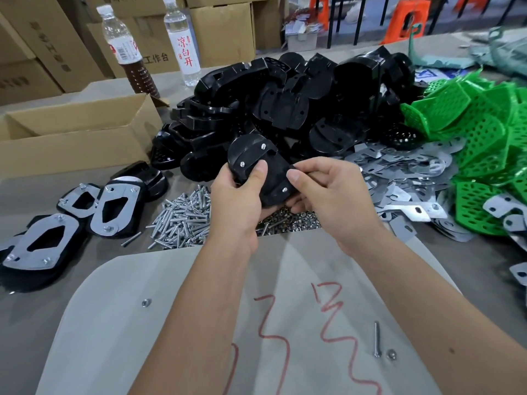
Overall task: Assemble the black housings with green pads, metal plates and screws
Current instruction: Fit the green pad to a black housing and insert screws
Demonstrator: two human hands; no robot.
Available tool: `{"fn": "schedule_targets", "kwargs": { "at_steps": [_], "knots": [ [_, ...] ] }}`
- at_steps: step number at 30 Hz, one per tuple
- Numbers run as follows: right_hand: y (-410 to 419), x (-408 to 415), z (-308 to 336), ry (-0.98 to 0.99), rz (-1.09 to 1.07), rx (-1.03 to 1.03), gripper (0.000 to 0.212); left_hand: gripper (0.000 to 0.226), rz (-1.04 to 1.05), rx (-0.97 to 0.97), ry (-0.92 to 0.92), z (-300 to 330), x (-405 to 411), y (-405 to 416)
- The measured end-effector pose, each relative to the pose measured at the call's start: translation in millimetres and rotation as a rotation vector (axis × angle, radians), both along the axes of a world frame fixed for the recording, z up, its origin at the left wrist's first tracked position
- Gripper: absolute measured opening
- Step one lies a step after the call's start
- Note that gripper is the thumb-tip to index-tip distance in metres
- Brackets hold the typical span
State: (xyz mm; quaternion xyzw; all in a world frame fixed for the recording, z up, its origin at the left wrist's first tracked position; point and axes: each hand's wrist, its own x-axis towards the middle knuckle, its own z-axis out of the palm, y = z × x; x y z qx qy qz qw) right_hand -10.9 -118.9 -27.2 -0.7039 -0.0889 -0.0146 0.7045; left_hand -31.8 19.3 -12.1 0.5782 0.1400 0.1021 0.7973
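Both hands hold one black housing [252, 161] above the table, with three screw heads showing on its face. My left hand [236, 201] grips its left side, thumb on top near a screw. My right hand [328, 195] grips its right edge, thumb and fingers curled round it. Behind lies a big pile of black housings [299, 95]. Green perforated pads [479, 138] are heaped at the right, metal plates [405, 178] in front of them. Loose screws [185, 218] and small nuts [296, 220] lie under my hands.
Several finished assemblies with metal plates [42, 243] lie at the left. An open cardboard box [74, 132] stands behind them, with two bottles [182, 38] further back. A grey board [199, 323] with red marks lies in front, bearing a stray screw [377, 339] and nuts.
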Motion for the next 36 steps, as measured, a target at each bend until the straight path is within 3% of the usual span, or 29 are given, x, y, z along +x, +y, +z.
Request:
{"fn": "schedule_targets", "kwargs": {
  "at_steps": [5,13,17,19,22,25,28,33,36],
  "knots": [
    [-12,4,2,-0.071,-0.147,-0.158,0.014,0.022,0.012,0.017,-0.023,-3,0,-4],
    [-47,3,23,-0.111,-0.195,-0.211,0.033,0.020,-0.156,0.010,-0.033,3,-4,-45],
    [-99,-5,36,-0.186,-0.338,-0.480,0.033,0.021,-0.282,0.011,-0.020,7,-6,-85],
    [-129,-11,41,-0.215,-0.395,-0.720,0.024,0.021,-0.372,0.002,0.009,9,-8,-107],
    [-178,-23,46,-0.075,-0.450,-1.070,0.007,0.017,-0.487,-0.010,0.075,10,-9,-139],
    [-208,-35,45,0.078,-0.412,-1.273,0.034,0.016,-0.549,-0.023,0.100,11,-8,-159],
    [-212,-38,39,0.128,-0.340,-1.311,0.051,0.016,-0.562,-0.027,0.124,9,-6,-171],
    [-209,-27,35,0.110,-0.381,-1.217,0.033,0.016,-0.531,-0.003,0.138,4,-4,-179],
    [-212,-29,36,0.168,-0.479,-1.260,0.052,0.018,-0.524,0.002,0.135,3,-3,-177]
  ]
}}
